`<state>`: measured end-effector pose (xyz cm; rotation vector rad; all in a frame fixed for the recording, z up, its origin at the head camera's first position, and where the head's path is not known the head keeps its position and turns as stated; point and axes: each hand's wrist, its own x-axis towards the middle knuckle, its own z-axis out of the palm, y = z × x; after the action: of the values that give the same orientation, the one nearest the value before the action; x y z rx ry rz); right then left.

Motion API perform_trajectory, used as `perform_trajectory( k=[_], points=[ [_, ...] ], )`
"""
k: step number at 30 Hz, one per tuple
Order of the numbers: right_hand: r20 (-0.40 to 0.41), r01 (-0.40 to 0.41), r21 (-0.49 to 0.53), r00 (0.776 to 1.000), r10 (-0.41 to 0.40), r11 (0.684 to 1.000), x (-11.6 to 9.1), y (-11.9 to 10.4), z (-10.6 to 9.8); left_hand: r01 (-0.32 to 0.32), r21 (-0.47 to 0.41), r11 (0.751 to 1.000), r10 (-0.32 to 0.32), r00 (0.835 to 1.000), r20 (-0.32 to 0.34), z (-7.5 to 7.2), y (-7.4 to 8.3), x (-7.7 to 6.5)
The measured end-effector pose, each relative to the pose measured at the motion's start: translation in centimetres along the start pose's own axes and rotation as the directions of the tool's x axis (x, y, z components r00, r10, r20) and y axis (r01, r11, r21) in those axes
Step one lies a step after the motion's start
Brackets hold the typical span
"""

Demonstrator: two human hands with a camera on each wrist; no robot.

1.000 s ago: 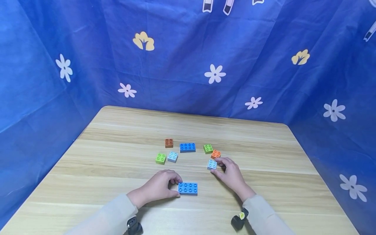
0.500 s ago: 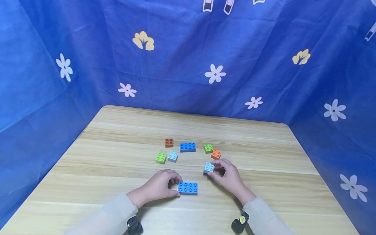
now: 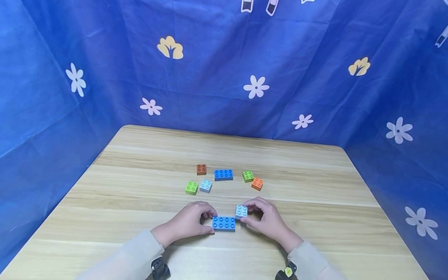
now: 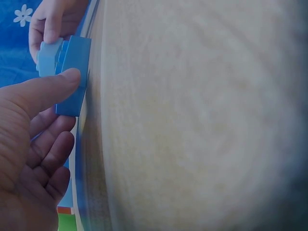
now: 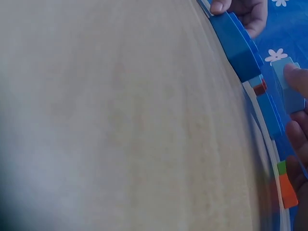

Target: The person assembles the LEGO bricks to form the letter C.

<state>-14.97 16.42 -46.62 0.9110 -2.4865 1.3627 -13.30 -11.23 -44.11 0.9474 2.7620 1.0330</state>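
Observation:
My left hand [image 3: 189, 222] pinches the left end of a blue eight-stud building brick [image 3: 223, 224] lying on the table. In the left wrist view the thumb presses the near side of that brick [image 4: 75, 91]. My right hand [image 3: 267, 217] grips a light blue four-stud brick [image 3: 241, 211] between thumb and fingers, just off the blue brick's right far corner. The right wrist view has the light blue brick [image 5: 287, 89] raised above the table, apart from the blue brick [image 5: 236, 45].
Farther back on the wooden table [image 3: 140, 155] lie a brown brick [image 3: 201, 169], a second blue brick [image 3: 223, 175], a green brick [image 3: 191, 188], another light blue brick [image 3: 205, 186], another green brick [image 3: 248, 176] and an orange brick [image 3: 257, 184]. A blue curtain [image 3: 210, 77] surrounds the table.
My right hand has carried the light blue brick from beside the orange brick toward me and leftward, close to the blue brick. The left hand has stayed in place.

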Motion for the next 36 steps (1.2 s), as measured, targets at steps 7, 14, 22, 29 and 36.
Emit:
perform_trajectory(
  k=[7,14,22,29,36],
  points=[
    [0.063,0.029,0.004,0.998,-0.030,1.000,-0.2,-0.6,0.3,0.003,-0.008,1.000,-0.003,1.000,0.002,0.0,0.0,0.0],
    [0.100,0.021,0.021,0.995,-0.023,1.000,-0.2,-1.0,0.7,0.000,-0.015,1.000,0.000,1.000,0.000,0.0,-0.1,0.0],
    [0.120,0.058,0.021,0.991,-0.061,0.998,0.0,-1.1,0.8,-0.002,-0.012,1.000,0.002,1.000,-0.001,0.0,-0.1,0.0],
    [0.145,0.006,0.028,0.989,-0.010,1.000,0.2,-1.2,0.7,0.001,-0.016,1.000,-0.001,1.000,0.000,-0.1,0.0,0.1],
    [0.184,-0.045,-0.006,0.982,0.045,0.999,0.4,-1.5,0.6,0.013,-0.021,1.000,-0.013,1.000,0.004,-0.1,0.0,0.1]
  ],
)
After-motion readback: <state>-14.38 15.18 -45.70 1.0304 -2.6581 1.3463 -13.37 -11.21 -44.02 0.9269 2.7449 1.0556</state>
